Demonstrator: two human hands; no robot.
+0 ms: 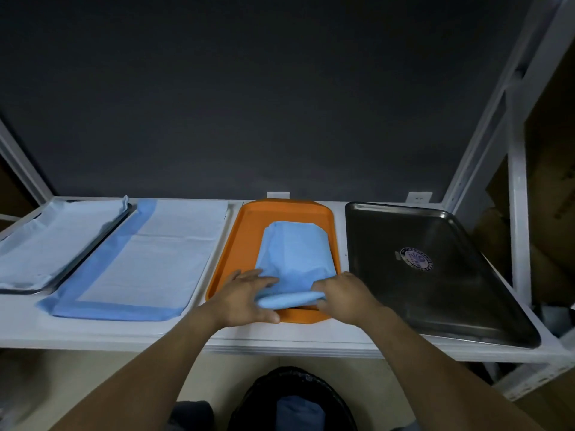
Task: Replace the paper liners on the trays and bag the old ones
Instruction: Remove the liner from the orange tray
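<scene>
Gripping folded liner (295,256): left hand (245,298), right hand (342,293); right fingertips hidden

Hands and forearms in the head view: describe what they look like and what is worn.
The left hand and right hand are bare: no gloves, rings, watch or bracelet show. The left forearm and right forearm are bare too, no sleeve in view.

Four spots in a row along the shelf (124,331). Far left of the frame: the far-left tray (102,241) with a liner (56,241) on it. Just right of that, a flat liner (149,253) spread out. Centre: the middle tray (245,237) with a folded liner (295,253) in it, and the left hand (245,300) and right hand (345,293) grip its near edge from either side. Right: the right tray (435,306), with a sticker (417,259) in it. Bottom centre, below the shelf: a bin (264,396) with a bundled liner (298,412) inside.
</scene>
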